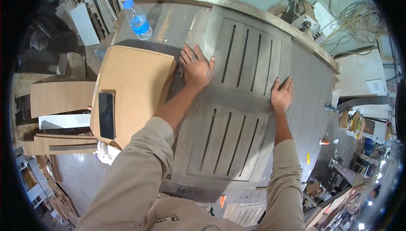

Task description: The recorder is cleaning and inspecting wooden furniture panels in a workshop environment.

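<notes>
A grey-brown wooden door panel (237, 95) with two groups of long slots lies flat on the workbench (312, 91). My left hand (197, 68) rests on its left edge, fingers stretched and slightly apart, holding nothing. Against the opposite edge, beside the upper slots, lies my right hand (282, 95); its fingers are extended and its palm touches the panel's side. To the left of the panel is a brown cardboard box (135, 78), with a black rectangular pad (107, 114) on top. A water bottle (141, 26) with a blue cap stands beyond the box.
A worn wooden rail (253, 12) borders the bench's far side. Coiled cables (353, 15) and a motor-like machine part (305, 21) sit beyond it. Stacked boards (63, 100) fill the left side. A yellow sticker (308, 158) marks the bench's right side.
</notes>
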### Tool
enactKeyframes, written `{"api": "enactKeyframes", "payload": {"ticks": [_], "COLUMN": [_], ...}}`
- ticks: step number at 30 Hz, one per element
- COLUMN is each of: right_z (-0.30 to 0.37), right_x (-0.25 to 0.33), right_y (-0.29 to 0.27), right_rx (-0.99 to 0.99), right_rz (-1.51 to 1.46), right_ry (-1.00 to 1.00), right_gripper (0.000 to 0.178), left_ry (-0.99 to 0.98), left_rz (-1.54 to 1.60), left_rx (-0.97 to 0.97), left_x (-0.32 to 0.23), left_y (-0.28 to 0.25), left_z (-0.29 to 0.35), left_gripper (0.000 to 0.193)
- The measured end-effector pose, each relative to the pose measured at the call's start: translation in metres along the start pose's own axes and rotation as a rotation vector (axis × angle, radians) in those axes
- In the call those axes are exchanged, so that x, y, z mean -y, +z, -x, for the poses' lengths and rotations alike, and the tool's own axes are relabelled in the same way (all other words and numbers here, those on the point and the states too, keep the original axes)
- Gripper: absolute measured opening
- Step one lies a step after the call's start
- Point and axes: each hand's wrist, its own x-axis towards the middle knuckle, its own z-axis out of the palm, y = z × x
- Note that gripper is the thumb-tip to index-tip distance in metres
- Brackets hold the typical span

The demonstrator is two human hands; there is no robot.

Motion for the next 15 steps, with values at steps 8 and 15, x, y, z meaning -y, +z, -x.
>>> {"api": "enactKeyframes", "payload": {"ticks": [8,15], "right_z": [0.0,0.0], "right_x": [0.001,0.0], "right_y": [0.0,0.003], "right_rx": [-0.009,-0.043], "right_rz": [0.007,0.019], "right_ry": [-0.003,-0.015], "right_gripper": [0.072,0.069], "left_ry": [-0.019,-0.063], "left_rz": [-0.008,-0.021], "left_rx": [0.04,0.098], "left_x": [-0.001,-0.004], "left_y": [-0.004,-0.01], "left_z": [-0.002,-0.002], "left_gripper": [0.076,0.076]}}
